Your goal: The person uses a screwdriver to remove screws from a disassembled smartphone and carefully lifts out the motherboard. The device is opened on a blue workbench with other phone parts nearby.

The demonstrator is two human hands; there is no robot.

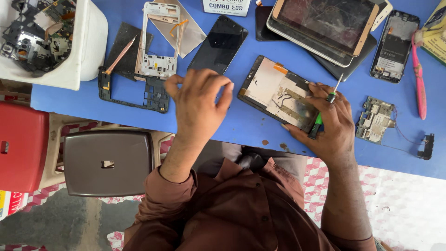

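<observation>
Phone [278, 94] opened, board [375, 120] out, reassembly judged pending | right hand [332, 124] grasping phone and screwdriver [327, 104] | left hand [200, 100] pinched, contents untellable

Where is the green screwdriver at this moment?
In the head view, the green screwdriver is in the right hand, beside the opened phone on the blue table.

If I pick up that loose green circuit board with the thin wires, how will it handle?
The circuit board looks thin and stiff, probably light. Its wires run to a small black part, which would likely drag along. Exposed components suggest it is fragile.
</observation>
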